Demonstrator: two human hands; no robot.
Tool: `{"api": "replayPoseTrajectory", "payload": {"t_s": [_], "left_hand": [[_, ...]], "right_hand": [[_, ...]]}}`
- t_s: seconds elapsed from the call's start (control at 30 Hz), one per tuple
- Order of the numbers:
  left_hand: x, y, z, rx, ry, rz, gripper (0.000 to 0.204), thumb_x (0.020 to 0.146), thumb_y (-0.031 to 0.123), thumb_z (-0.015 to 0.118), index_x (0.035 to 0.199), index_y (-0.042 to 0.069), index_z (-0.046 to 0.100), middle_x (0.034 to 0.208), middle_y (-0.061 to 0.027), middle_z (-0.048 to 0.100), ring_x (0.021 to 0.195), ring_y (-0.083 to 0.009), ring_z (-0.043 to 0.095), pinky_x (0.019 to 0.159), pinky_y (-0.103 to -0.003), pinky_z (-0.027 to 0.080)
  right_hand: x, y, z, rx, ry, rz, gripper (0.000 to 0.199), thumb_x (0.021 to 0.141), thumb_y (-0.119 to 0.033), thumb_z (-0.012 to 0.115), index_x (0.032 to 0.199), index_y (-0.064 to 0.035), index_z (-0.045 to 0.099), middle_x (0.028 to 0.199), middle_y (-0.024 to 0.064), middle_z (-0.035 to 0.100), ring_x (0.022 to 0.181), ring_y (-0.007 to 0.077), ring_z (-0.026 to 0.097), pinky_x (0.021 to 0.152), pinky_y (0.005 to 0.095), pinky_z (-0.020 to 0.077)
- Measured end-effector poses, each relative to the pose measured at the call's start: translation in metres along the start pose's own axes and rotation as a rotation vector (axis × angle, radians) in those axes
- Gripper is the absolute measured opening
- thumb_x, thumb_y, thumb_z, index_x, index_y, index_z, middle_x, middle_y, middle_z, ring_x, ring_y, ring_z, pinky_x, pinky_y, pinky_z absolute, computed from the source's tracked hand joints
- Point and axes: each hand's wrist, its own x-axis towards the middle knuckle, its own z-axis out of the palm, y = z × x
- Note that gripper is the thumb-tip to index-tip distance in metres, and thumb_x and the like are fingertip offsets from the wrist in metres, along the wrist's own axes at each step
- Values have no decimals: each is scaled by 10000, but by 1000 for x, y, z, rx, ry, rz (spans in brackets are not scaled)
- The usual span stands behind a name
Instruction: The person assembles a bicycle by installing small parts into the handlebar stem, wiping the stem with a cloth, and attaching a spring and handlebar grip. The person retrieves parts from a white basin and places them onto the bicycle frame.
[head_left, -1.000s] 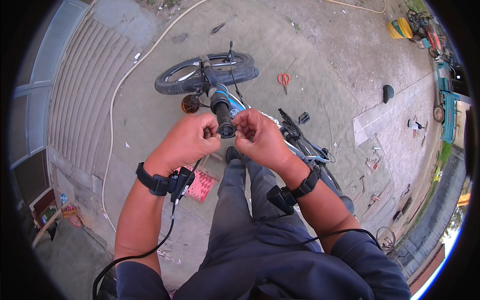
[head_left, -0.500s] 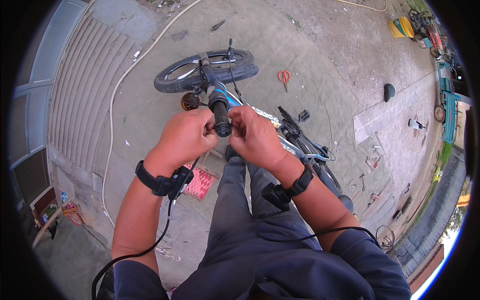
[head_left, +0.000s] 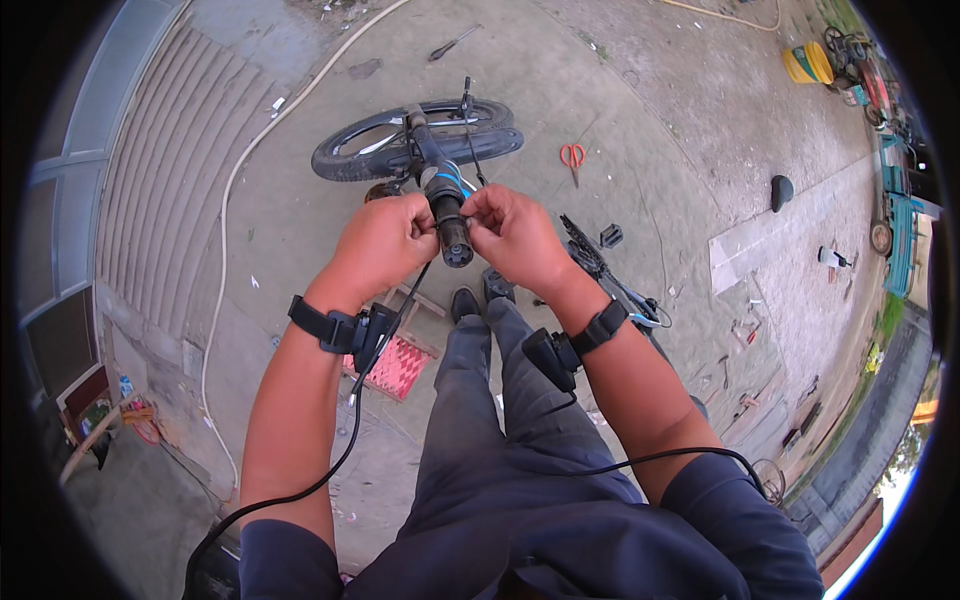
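A bicycle lies on its side, and one end of its handlebar points up toward me with a black handlebar grip (head_left: 455, 247) on it. My left hand (head_left: 385, 245) is closed, its thumb and fingertips pinched against the grip's left side. On the other side, my right hand (head_left: 515, 235) pinches at the grip with bent fingers. A thin dark ring seems to run round the grip between the fingertips; whether the fingers hold it is too small to tell. The front wheel (head_left: 345, 168) lies beyond the handlebar, and the crank and chain (head_left: 590, 250) are right of my right hand.
Red-handled scissors (head_left: 573, 157) and a screwdriver (head_left: 452, 44) lie on the concrete. A low stool with a red woven seat (head_left: 398, 368) stands by my left leg. A long hose (head_left: 232, 180) runs along the left. At the far right are a yellow bucket (head_left: 808, 63) and a small bottle (head_left: 832, 257).
Both hands have moved a little away from me along the grip, from its end toward the handlebar's middle, still pinched at its sides. The grip's end now shows more fully.
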Motion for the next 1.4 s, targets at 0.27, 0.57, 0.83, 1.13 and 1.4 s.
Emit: {"api": "replayPoseTrajectory", "payload": {"t_s": [0.27,0.57,0.83,1.13,1.4], "left_hand": [[15,-19,14,6,54,-26,203,808,190,765,853,16,670,743,-170,687,689,-348,681,624,-427,515],[7,-21,25,39,182,17,149,809,168,757,848,54,669,776,-144,700,727,-360,686,632,-440,527],[-2,-12,25,53,240,124,118,820,129,731,861,64,642,822,-101,693,755,-344,679,627,-435,516],[-6,-11,28,163,335,234,133,818,135,740,839,79,622,829,-86,663,750,-344,664,612,-447,509],[-8,-12,29,118,346,251,141,799,110,745,832,70,613,815,-87,653,734,-341,656,604,-440,507]], "right_hand": [[20,5,-2,-115,29,-58,129,916,-39,677,1031,18,679,863,35,710,757,64,633,659,263,531],[13,1,5,-195,200,-145,130,841,-67,691,960,-20,711,907,186,733,816,353,722,738,422,575],[8,-6,4,-233,211,-203,126,847,-55,685,967,-31,712,922,180,725,837,360,717,759,428,575],[8,-6,-1,-387,176,-330,155,865,3,696,1016,-29,704,958,138,715,825,286,732,732,358,578],[5,-7,-2,-409,178,-368,165,851,7,685,1002,-51,716,932,115,685,787,287,702,699,359,557]]}}
